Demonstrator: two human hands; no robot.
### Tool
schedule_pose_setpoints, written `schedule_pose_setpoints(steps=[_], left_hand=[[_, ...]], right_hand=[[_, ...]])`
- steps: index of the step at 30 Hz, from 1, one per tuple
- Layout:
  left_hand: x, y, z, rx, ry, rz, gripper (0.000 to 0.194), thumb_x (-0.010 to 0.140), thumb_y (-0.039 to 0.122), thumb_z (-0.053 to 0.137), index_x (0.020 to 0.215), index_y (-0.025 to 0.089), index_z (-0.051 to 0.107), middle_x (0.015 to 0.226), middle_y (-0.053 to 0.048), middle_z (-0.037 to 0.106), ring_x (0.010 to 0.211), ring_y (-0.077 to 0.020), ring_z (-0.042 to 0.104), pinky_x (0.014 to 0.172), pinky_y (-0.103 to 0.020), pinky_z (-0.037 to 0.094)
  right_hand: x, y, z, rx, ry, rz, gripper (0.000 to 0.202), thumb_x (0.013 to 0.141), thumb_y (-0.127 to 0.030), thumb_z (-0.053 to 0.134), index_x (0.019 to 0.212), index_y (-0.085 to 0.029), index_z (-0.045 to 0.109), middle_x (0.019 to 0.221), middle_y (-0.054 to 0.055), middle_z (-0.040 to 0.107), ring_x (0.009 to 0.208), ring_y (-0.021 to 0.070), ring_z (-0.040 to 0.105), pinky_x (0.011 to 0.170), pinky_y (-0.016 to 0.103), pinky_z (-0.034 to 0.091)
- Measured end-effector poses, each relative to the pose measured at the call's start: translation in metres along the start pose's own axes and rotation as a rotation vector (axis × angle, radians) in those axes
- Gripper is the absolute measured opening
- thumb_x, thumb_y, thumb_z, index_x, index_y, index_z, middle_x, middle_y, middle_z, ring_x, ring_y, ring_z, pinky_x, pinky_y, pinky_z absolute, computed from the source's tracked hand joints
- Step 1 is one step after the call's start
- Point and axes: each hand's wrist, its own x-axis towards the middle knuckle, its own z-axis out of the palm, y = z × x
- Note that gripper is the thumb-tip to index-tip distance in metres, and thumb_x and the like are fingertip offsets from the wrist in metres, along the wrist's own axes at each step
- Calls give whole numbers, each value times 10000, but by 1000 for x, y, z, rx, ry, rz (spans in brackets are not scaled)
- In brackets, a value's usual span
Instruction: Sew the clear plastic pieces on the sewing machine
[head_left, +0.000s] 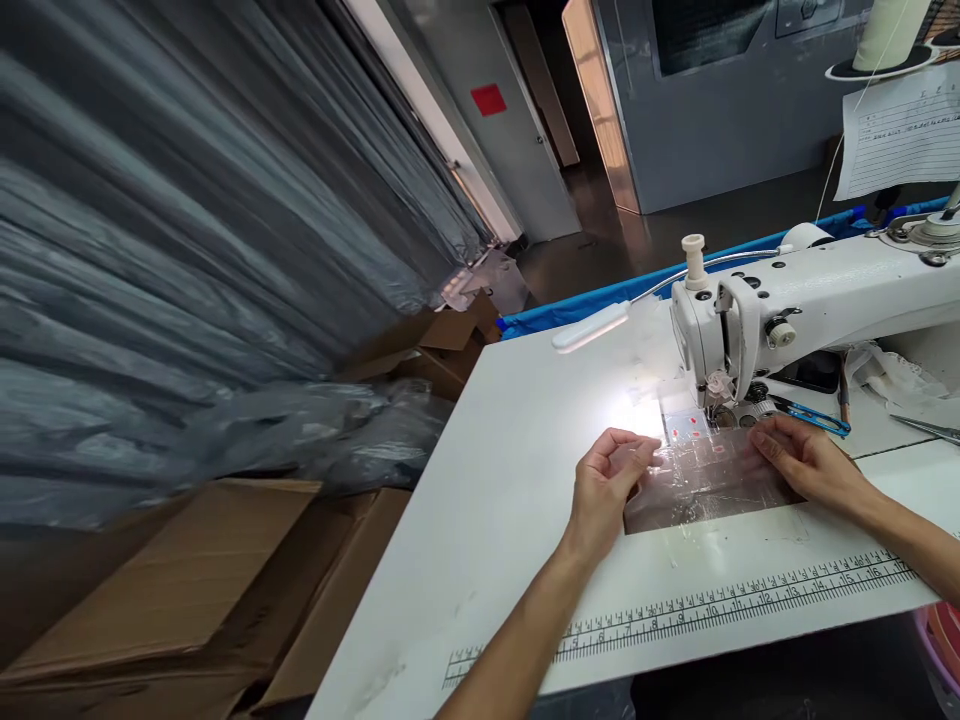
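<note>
A piece of sheer, brownish fabric (709, 490) lies on the white table in front of the sewing machine (817, 305), its far edge close to the needle area. My left hand (607, 480) pinches the left edge of the fabric between thumb and fingers. At the right edge, my right hand (814, 465) grips it with thumb and forefinger. Small red marks show near the presser foot, on the needle plate area and through the fabric. A bright lamp (592, 328) on a flexible stem lights the spot left of the needle.
Blue thread snips (814, 417), a dark phone (810, 371) and scissors (926, 428) lie right of the needle. A printed ruler (705, 610) runs along the front edge. Cardboard boxes (165, 570) stand left of the table (465, 500). A thread cone (891, 35) stands above the machine.
</note>
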Motion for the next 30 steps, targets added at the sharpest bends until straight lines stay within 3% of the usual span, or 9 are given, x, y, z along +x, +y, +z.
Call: schedule_pose_setpoints(steps=[3, 5, 7, 10, 15, 18, 22, 26, 30], left_hand=[[-11, 8, 0, 324, 75, 282, 149, 771, 317, 741, 747, 198, 654, 644, 28, 645, 528, -93, 574, 467, -191, 442], [-24, 13, 7, 479, 2, 494, 76, 828, 223, 681, 756, 200, 673, 670, 22, 669, 530, -85, 574, 471, -181, 455], [-39, 17, 19, 560, -235, 707, 87, 869, 149, 627, 818, 188, 686, 745, -8, 710, 611, -101, 634, 531, -183, 512], [-55, 26, 33, 526, -598, 940, 116, 906, 200, 628, 991, 138, 677, 908, -91, 734, 824, -155, 697, 737, -239, 591], [-49, 38, 22, 595, -651, 711, 407, 966, 346, 529, 1335, 174, 532, 1292, -150, 628, 1184, -242, 606, 1014, -420, 510], [-42, 35, 6, 602, -826, 386, 366, 958, 382, 522, 1259, 192, 610, 1090, -108, 727, 959, -219, 694, 851, -359, 567], [-25, 35, -12, 649, -815, 146, 312, 944, 398, 512, 1058, 171, 694, 764, -35, 699, 636, -145, 636, 575, -241, 508], [32, 39, -18, 1008, -517, 442, 237, 929, 310, 493, 1045, 218, 678, 960, -53, 672, 855, -198, 643, 779, -327, 520], [122, 29, -10, 947, -319, 501, 191, 872, 281, 511, 912, 200, 679, 1014, -87, 679, 1017, -260, 618, 962, -395, 463]], right_hand=[[-9, -12, 4, -241, 195, -129, 519, 701, -685, 650, 869, -196, 613, 753, 67, 636, 690, 210, 606, 636, 375, 545], [-16, -21, 10, -140, 3, 9, 573, 728, -736, 584, 858, -179, 625, 742, 72, 630, 655, 197, 603, 585, 353, 533], [-21, -27, 19, 62, -276, 224, 605, 741, -763, 550, 809, -165, 622, 759, 77, 644, 662, 188, 625, 574, 327, 538], [-26, -29, 36, 195, -400, 321, 481, 658, -605, 751, 784, -159, 623, 737, 33, 649, 712, 164, 643, 624, 268, 537], [-38, -39, 44, 231, -863, 271, 331, 785, -468, 708, 850, -150, 646, 698, 8, 659, 578, 124, 651, 576, 252, 544], [-40, -45, 29, 200, -1091, 330, 384, 845, -511, 645, 952, -143, 643, 663, 15, 671, 576, 136, 683, 576, 251, 553], [-19, -40, 4, 87, -944, 383, 468, 780, -560, 702, 1003, -156, 620, 723, 21, 698, 610, 131, 694, 531, 202, 516], [13, -26, -6, -71, -604, 339, 388, 792, -463, 723, 1001, -154, 615, 842, 44, 714, 670, 105, 673, 540, 172, 489], [30, -12, -7, -103, -549, 322, 331, 840, -429, 669, 1006, -151, 597, 836, 51, 690, 673, 114, 654, 510, 186, 474]])
